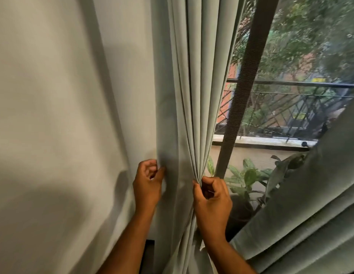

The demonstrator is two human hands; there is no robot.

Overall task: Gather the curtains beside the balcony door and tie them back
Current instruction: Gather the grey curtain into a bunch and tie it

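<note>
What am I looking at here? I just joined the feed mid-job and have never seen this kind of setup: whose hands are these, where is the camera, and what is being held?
There is no machine: a person works bare-handed, and the single picture comes from a camera worn on their head, looking forward and down. The right hand has a pinching grip on the gathered pleats of the pale green curtain. The left hand is curled at the same curtain's left edge, beside the wall; whether it holds fabric is unclear. Behind them is the dark door frame, and beyond it a balcony railing and leafy potted plants. A second curtain hangs at lower right. No tie-back is visible yet.
</note>
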